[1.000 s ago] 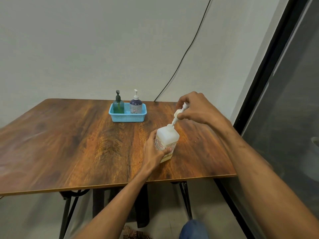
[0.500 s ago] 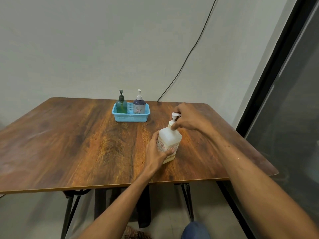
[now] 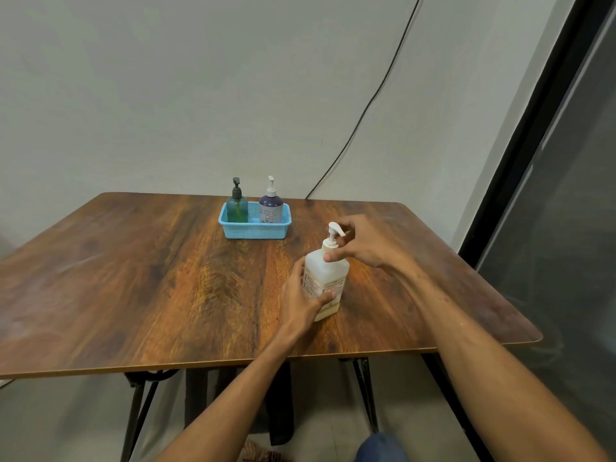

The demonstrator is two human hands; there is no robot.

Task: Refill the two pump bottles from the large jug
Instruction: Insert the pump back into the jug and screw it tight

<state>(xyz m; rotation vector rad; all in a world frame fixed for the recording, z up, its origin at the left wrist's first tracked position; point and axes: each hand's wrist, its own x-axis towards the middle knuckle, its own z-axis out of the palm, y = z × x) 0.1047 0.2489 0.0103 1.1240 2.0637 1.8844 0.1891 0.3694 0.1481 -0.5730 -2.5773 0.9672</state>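
Note:
A white translucent jug (image 3: 328, 275) with a printed label stands upright on the wooden table (image 3: 166, 278), right of centre. My left hand (image 3: 301, 298) grips its body from the left. A white pump head (image 3: 333, 233) sits in the jug's neck, and my right hand (image 3: 363, 245) pinches the pump's collar between thumb and fingers. Two pump bottles stand side by side in a blue basket (image 3: 255, 226) at the far middle of the table: a green bottle (image 3: 237, 206) with a dark pump on the left, a purple bottle (image 3: 270, 205) with a white pump on the right.
The table's right edge (image 3: 493, 295) lies close to a dark glass panel (image 3: 566, 211). A black cable (image 3: 366, 105) runs down the wall to the table's back edge. Black folding legs (image 3: 363, 388) show under the table, and my knee (image 3: 380, 448) is below.
My right hand lowered the pump, held lifted out and tilted a second ago, into the jug's neck; it now holds the collar. My left hand stayed on the jug.

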